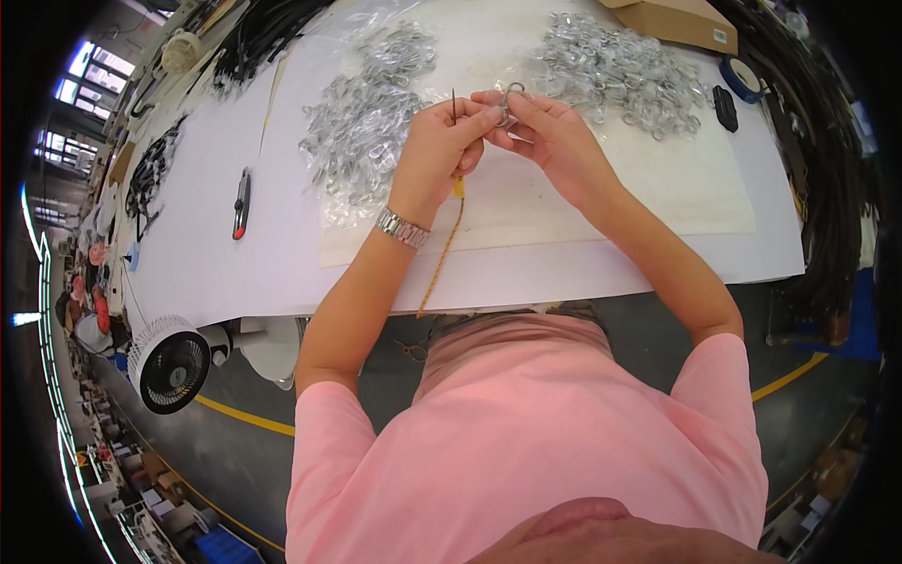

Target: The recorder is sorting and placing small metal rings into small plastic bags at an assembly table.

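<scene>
Head view: both hands meet above the far part of the white table (272, 273), with their fingertips close together. The left hand (445, 141) is curled nearly closed around a slim pointed tool (454, 105); the dark tip projects above the fist, and a yellow end (458, 187) shows below it. A thin yellow-brown cord (440, 261) runs from that end toward the near table edge. The left thumb and forefinger also extend to the workpiece. The right hand (550, 127) is partly closed, with thumb and forefinger pinched on a small metal hook (513, 91) — its curved end stands clear above the fingertips. Clear film appears at the pinch; whether it encloses the hook cannot be told.

Containers: small clear plastic wrappers, with metal pieces in them, form two heaps. The left heap (362, 127) lies beside the left hand; the right heap (620, 80) lies beyond the right hand. Both rest on a pale sheet (564, 211) spread over the table. A cardboard box (681, 21) stands behind the right heap — its contents are not visible. A blue-edged tape roll (742, 81) and a small black object (724, 109) lie near it.
</scene>
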The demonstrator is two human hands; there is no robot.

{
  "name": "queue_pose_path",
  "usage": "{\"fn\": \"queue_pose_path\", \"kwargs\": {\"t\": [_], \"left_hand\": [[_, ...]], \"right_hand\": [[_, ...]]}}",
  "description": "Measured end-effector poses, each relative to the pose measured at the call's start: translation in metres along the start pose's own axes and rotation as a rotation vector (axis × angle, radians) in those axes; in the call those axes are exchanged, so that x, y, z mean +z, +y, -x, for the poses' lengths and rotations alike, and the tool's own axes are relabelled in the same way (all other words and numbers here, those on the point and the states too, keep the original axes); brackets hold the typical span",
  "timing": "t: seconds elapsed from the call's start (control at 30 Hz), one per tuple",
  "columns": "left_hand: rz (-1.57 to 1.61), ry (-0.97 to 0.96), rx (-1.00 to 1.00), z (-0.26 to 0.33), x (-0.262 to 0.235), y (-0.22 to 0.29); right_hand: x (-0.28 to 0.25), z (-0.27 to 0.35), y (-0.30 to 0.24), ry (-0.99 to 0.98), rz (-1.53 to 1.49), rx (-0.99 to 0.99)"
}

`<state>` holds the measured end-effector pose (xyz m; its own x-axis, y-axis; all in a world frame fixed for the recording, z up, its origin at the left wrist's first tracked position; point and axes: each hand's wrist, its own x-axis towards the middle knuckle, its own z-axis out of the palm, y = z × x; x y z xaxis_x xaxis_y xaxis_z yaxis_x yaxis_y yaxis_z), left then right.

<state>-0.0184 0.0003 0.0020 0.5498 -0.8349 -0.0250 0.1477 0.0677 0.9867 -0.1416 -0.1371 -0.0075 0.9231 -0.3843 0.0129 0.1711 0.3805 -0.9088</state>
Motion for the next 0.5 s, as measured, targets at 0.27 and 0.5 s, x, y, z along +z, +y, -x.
{"fn": "queue_pose_path", "kwargs": {"t": [0.27, 0.5], "left_hand": [[-0.118, -0.008, 0.064, -0.006, -0.019, 0.012], [-0.084, -0.120, 0.002, -0.003, -0.014, 0.017]], "right_hand": [[-0.009, -0.004, -0.011, -0.003, -0.071, 0.010], [-0.021, -0.009, -0.003, -0.364, -0.161, 0.314]]}}
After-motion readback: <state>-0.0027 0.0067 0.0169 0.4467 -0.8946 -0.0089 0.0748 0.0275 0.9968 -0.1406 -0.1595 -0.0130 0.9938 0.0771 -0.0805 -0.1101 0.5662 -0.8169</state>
